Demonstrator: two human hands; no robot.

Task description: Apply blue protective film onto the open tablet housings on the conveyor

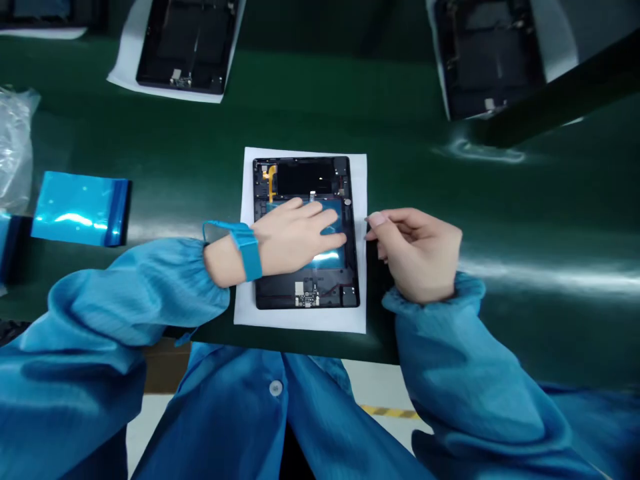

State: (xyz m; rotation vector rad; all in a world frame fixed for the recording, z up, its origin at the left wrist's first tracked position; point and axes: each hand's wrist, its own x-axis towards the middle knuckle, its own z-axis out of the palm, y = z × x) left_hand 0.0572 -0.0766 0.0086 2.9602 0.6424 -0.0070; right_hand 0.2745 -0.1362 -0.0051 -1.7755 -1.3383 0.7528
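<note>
In front of me an opened tablet [280, 289] lies on a white sheet [300, 320], its circuit parts and an orange ribbon cable [272, 181] exposed. A shiny blue-filmed battery [335, 257] fills its middle. My left hand [297, 237], with a blue wrist strap [247, 250] on it, is laid over that battery with fingers spread, hiding part of it. Just right of the tablet is my right hand [417, 247], its thumb and forefinger pinched together by the sheet's edge. Whatever may be between those fingertips is too small to make out.
Two more opened tablets, one at upper left [187, 47] and one at upper right [493, 57], rest on white sheets. A blue-filmed battery [77, 208] and a clear plastic bag [15, 150] lie at left. A dark bar [565, 93] crosses the upper right.
</note>
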